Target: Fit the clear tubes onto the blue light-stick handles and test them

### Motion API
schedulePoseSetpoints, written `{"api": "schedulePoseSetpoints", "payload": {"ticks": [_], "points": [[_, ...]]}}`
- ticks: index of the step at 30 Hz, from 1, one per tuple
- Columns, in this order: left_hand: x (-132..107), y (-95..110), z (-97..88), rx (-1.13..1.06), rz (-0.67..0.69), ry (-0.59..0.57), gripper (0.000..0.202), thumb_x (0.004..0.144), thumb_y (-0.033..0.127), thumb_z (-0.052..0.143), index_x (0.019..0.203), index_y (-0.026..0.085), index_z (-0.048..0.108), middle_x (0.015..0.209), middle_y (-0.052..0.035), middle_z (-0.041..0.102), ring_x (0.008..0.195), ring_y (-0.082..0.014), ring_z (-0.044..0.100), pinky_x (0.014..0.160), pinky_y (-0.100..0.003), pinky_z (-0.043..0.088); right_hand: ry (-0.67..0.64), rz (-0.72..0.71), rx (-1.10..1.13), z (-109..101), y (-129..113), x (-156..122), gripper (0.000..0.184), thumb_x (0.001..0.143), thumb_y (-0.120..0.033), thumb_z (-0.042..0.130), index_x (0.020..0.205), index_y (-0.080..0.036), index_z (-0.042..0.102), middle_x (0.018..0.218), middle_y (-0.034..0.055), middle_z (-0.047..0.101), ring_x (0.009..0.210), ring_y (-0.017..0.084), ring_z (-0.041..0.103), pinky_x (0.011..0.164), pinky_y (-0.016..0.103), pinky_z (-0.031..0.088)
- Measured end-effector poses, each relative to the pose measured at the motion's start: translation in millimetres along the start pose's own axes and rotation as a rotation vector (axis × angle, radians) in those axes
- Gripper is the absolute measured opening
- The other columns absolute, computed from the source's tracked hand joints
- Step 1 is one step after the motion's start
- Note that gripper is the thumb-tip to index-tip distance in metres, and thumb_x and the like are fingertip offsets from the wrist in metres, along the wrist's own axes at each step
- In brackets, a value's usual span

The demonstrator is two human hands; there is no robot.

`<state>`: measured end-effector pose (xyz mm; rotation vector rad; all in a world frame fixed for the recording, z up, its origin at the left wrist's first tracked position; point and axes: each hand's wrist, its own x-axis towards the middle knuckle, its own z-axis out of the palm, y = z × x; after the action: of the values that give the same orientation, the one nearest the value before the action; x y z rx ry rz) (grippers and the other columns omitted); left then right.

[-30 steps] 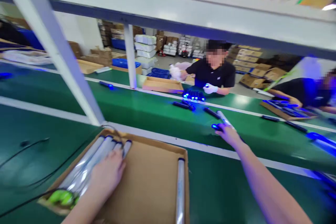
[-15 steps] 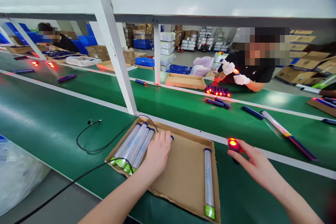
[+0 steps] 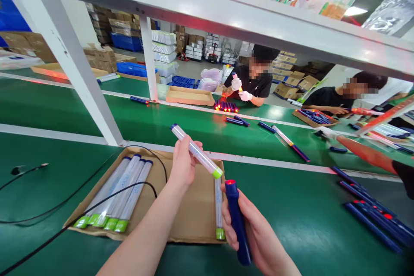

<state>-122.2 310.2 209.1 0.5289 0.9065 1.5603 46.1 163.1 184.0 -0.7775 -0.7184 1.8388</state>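
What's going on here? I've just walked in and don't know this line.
The person's left hand holds a clear plastic tube with a green end above a cardboard tray of similar tubes, while the right hand grips a navy flashlight with a glowing red tip. Across the green conveyor belt, a co-worker in white gloves works beside a row of lit flashlights.

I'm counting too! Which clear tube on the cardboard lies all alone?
The tube near the right edge of the cardboard. The other tubes lie bunched together on the left side.
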Motion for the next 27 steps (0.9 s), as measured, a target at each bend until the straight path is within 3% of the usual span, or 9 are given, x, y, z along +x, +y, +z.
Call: {"api": "schedulePoseSetpoints", "payload": {"ticks": [3,5,8,12,16,19,23,27], "points": [[-2.8,-6.8,10.1,-0.385,-0.278,0.119,0.035,0.104,0.054,0.063,0.095,0.021,0.054,0.077,0.0023,0.058,0.059,-0.0115,0.055,0.06,-0.023,0.053,-0.06,0.034,0.021,-0.3,10.1,-14.9,0.025,0.104,-0.046,0.07,0.111,-0.023,0.062,0.094,-0.0006,0.065,0.06,0.008,0.057,0.052,0.019,0.045],[-5.4,-8.9,10.0,-0.529,-0.405,0.154,0.036,0.11,0.052,0.052,0.093,0.02,0.053,0.075,0.0033,0.053,0.056,-0.0093,0.051,0.057,-0.02,0.052,-0.003,0.073,-0.05,-0.1,17.4,-21.8,0.032,0.105,-0.053,0.068,0.119,-0.026,0.06,0.096,-0.0008,0.066,0.061,0.009,0.06,0.056,0.021,0.046],[-11.5,-9.8,7.0,-0.645,-0.498,0.103,0.039,0.111,0.053,0.045,0.092,0.019,0.054,0.073,0.004,0.048,0.054,-0.0078,0.049,0.05,-0.015,0.047,0.117,0.102,-0.328,3.3,26.9,-25.5,0.05,0.104,-0.065,0.063,0.139,-0.031,0.05,0.1,-0.001,0.066,0.063,0.011,0.062,0.062,0.025,0.047],[-21.9,-7.7,6.1,-0.631,-0.469,0.012,0.04,0.111,0.054,0.044,0.095,0.019,0.056,0.075,0.0035,0.049,0.056,-0.0082,0.051,0.043,-0.013,0.039,0.177,0.108,-0.611,5.8,33.8,-23.5,0.063,0.104,-0.076,0.052,0.147,-0.03,0.046,0.105,0.0018,0.063,0.068,0.015,0.062,0.068,0.033,0.05],[-30.3,-4.0,5.1,-0.586,-0.425,-0.053,0.042,0.113,0.055,0.036,0.104,0.021,0.059,0.083,0.0016,0.053,0.061,-0.0093,0.053,0.044,-0.015,0.041,0.22,0.116,-0.747,2.1,36.6,-22.9,0.069,0.105,-0.078,0.044,0.156,-0.032,0.041,0.106,0.0036,0.066,0.07,0.019,0.065,0.074,0.038,0.053],[-32.4,-3.0,2.2,-0.578,-0.398,-0.108,0.048,0.11,0.063,0.039,0.103,0.02,0.06,0.08,0.0025,0.048,0.061,-0.0104,0.051,0.044,-0.017,0.043,0.199,0.121,-0.836,3.1,36.8,-21.4,0.073,0.105,-0.08,0.038,0.16,-0.033,0.036,0.096,0.0021,0.067,0.071,0.021,0.066,0.072,0.037,0.052],[-31.9,-4.2,-1.6,-0.552,-0.252,-0.072,0.044,0.107,0.059,0.054,0.087,0.02,0.052,0.077,0.0053,0.043,0.057,-0.0083,0.046,0.042,-0.016,0.041,0.202,0.079,-0.888,10.0,34.9,-17.8,0.069,0.106,-0.079,0.035,0.157,-0.033,0.042,0.082,-0.0014,0.061,0.068,0.021,0.064,0.07,0.035,0.051],[-33.1,-3.5,-4.8,-0.515,-0.301,-0.066,0.037,0.111,0.053,0.05,0.099,0.019,0.059,0.079,0.0045,0.049,0.06,-0.0093,0.054,0.047,-0.018,0.047,0.186,0.082,-0.882,14.5,32.7,-18.8,0.073,0.105,-0.081,0.035,0.158,-0.031,0.042,0.086,0.0008,0.06,0.068,0.021,0.062,0.066,0.035,0.054]]}}
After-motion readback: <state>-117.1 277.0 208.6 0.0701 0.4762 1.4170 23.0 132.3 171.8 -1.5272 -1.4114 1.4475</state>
